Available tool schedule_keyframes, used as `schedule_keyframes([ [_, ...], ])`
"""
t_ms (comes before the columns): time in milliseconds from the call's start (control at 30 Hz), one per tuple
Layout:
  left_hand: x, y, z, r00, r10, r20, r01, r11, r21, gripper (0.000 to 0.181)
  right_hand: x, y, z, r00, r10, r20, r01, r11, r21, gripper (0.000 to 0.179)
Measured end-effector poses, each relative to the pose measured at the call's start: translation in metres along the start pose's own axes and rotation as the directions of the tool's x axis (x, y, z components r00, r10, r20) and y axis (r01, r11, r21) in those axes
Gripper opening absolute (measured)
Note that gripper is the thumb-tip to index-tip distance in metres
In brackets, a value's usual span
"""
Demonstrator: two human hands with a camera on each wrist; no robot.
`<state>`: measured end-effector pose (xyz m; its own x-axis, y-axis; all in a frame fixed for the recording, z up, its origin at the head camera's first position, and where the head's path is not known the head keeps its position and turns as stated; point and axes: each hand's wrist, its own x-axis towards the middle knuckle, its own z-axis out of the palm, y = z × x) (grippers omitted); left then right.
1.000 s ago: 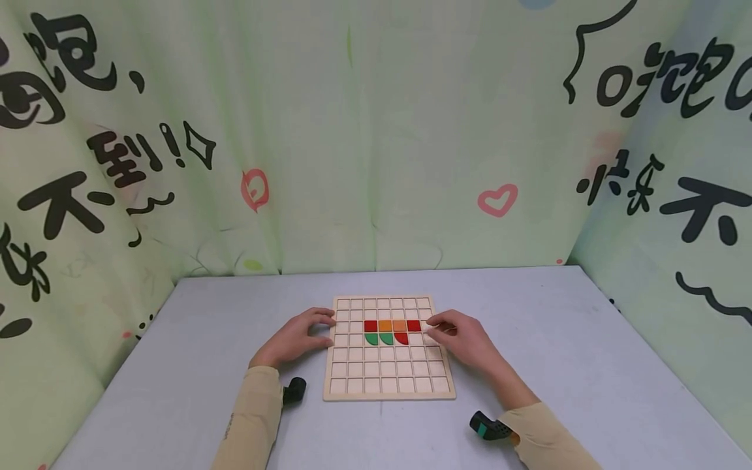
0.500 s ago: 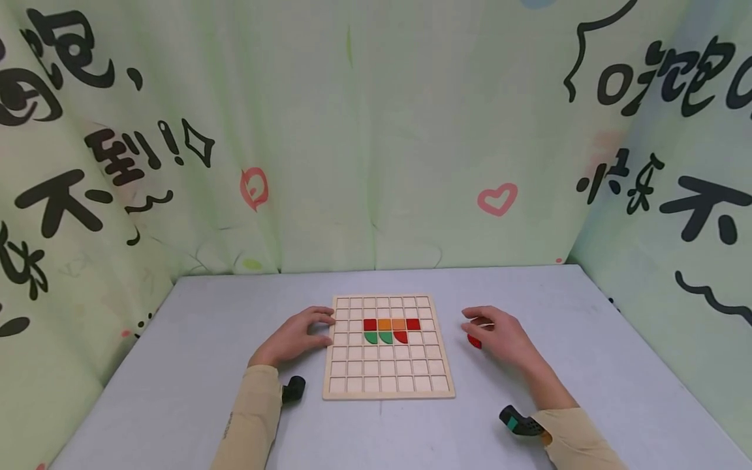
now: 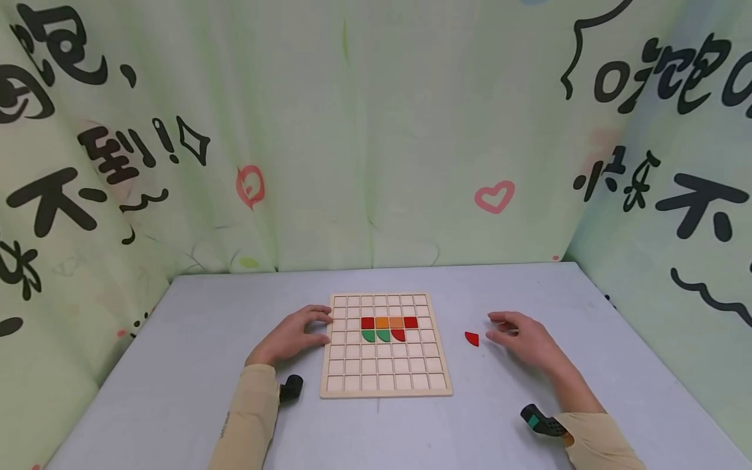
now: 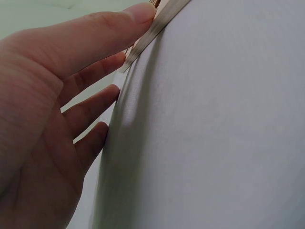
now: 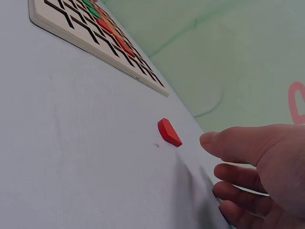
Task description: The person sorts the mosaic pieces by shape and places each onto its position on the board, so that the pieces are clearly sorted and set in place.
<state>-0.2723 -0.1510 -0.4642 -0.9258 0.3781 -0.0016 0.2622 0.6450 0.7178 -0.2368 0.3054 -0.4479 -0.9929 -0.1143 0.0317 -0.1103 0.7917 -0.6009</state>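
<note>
A wooden grid board (image 3: 382,385) lies on the table. Squares in red (image 3: 367,323), orange (image 3: 390,322) and red (image 3: 410,322) form a row on it; below sit two green quarter-round pieces (image 3: 376,336) and a red one (image 3: 398,335). My left hand (image 3: 298,334) touches the board's left edge with thumb and fingertips; in the left wrist view the thumb (image 4: 140,13) overlaps its rim. Right of the board, a loose red quarter-round piece (image 3: 472,339) rests on the table. Just beyond it hovers my right hand (image 3: 521,336), fingers loosely bent, holding nothing.
The white table (image 3: 194,365) extends around the board on all sides. A pale green curtain (image 3: 376,163) with black lettering hangs behind it and along both sides. Each sleeve has a small black wrist camera (image 3: 540,421) near the cuff.
My right hand has drawn back rightward from the board's right edge. The red quarter-round piece, half under the hand earlier, now lies apart from it on the table. The left hand has stayed put.
</note>
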Motion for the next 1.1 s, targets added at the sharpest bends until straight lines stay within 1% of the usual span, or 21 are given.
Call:
schedule_keyframes([
  [200,0.001,-0.002,0.0,1.0,-0.007,-0.002,0.007,1.0,-0.001,0.038,0.002,-0.003,0.006,1.0,-0.024,0.019,0.024,1.0,-0.008,0.05],
  [300,0.001,-0.002,-0.001,1.0,0.001,-0.002,-0.001,1.0,0.003,0.039,0.004,-0.006,0.009,0.999,-0.043,0.029,0.043,0.999,-0.007,0.049],
  [500,0.001,-0.002,-0.001,1.0,0.017,0.0,-0.017,1.0,0.007,0.038,0.008,-0.008,0.017,0.992,-0.125,0.026,0.126,0.99,-0.065,0.048],
  [567,0.002,-0.002,0.0,1.0,0.008,0.002,-0.008,1.0,0.004,0.038,0.009,-0.008,0.02,0.99,-0.142,0.013,0.143,0.986,-0.082,0.045],
  [700,0.003,-0.002,0.001,1.0,0.002,-0.001,-0.002,1.0,-0.001,0.038,0.01,-0.008,0.022,0.988,-0.152,-0.009,0.151,0.986,-0.076,0.037],
  [967,0.003,-0.005,0.002,1.0,0.003,-0.008,-0.003,1.0,0.007,0.038,0.008,-0.008,0.021,0.981,-0.196,-0.003,0.196,0.978,-0.078,0.024],
  [1100,0.002,-0.006,0.003,1.0,0.005,-0.005,-0.005,1.0,0.012,0.038,0.008,-0.009,0.022,0.98,-0.198,-0.019,0.196,0.976,-0.096,0.022],
])
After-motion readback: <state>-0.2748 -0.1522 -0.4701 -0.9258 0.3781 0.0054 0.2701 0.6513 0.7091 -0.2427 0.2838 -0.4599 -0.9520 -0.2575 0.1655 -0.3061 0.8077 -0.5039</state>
